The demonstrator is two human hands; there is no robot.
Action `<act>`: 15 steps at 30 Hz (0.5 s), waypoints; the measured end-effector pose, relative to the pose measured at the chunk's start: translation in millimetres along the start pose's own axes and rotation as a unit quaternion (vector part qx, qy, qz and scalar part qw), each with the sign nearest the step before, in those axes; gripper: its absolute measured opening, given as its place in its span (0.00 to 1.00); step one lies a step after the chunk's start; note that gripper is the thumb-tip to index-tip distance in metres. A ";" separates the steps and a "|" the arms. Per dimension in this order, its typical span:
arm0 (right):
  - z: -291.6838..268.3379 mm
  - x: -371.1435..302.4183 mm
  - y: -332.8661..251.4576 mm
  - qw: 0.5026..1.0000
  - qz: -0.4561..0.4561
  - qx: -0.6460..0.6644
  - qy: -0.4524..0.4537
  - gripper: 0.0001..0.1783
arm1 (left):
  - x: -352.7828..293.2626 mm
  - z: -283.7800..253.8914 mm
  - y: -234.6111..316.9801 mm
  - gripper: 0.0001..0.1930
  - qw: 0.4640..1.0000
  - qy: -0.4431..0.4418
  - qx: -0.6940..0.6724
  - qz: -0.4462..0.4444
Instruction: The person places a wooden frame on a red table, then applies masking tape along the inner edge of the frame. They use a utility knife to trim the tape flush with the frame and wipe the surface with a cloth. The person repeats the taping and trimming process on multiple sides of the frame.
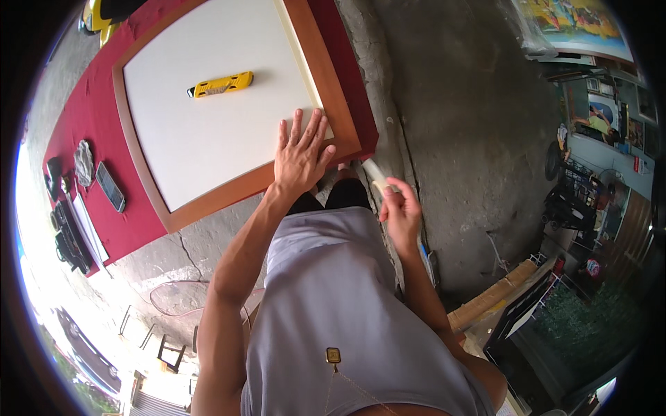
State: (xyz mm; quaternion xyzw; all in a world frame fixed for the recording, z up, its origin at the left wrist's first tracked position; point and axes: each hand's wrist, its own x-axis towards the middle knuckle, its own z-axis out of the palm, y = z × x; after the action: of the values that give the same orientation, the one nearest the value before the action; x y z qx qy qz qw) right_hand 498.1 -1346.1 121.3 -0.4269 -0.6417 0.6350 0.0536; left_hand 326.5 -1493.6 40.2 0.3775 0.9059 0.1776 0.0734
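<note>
My left hand (300, 154) lies flat with fingers spread on the near corner of a large white panel (215, 111) set in a brown wooden frame (229, 191). My right hand (401, 211) is below the frame's corner, fingers closed on a pale roll of tape (377, 179). A yellow utility knife (222, 84) lies on the white panel, well away from both hands.
The frame rests on a red cloth (90, 139) over a grey concrete floor (458, 139). A phone (110, 186), a crumpled grey rag (84, 161) and dark tools (68, 232) lie on the cloth at the left. Pictures and racks stand at the right.
</note>
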 end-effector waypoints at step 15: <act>18.5 29.2 -85.5 0.939 -0.134 0.093 -0.302 0.25 | -12.4 -80.3 62.5 0.57 0.562 -0.057 -0.801 -0.198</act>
State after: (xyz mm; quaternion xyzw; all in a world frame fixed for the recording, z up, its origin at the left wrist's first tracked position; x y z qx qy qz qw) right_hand 427.5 -1327.7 177.6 -0.1183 -0.6166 0.7781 -0.0190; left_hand 354.9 -1483.0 138.1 -0.0156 0.4370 0.7894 0.4309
